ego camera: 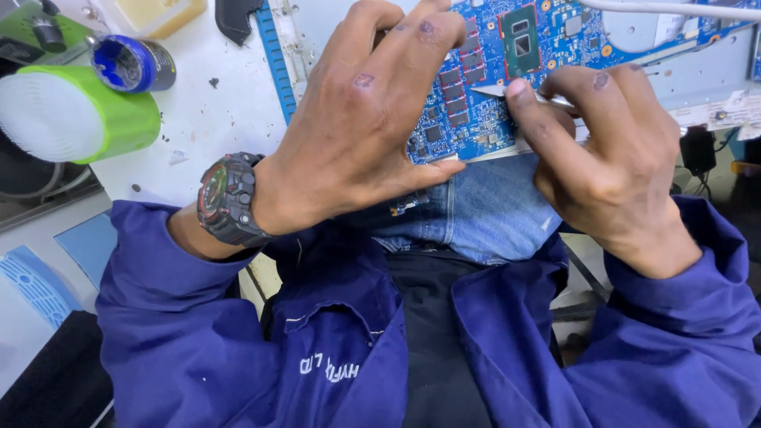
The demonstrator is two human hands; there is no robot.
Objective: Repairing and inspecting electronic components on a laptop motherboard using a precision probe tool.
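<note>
The circuit board (507,71) lies at the edge of the table (214,119), above the person's lap. The left hand (357,127) rests on the board's left part, and the right hand (610,166) is on its near edge at the right, holding a thin tool (507,92), probably tweezers, on the board. Left of the board stand a round lamp (71,115) and, behind it, a small open jar (131,63). A wristwatch (230,200) sits on the left wrist.

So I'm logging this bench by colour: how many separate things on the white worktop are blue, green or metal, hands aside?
Blue: 2, the blue printed circuit board under the left hand, and the small round blue-filled tin.
Green: 1, the lime green plastic cylinder with white bristles.
Metal: 1, the thin metal tool in the right hand.
Total: 4
</note>
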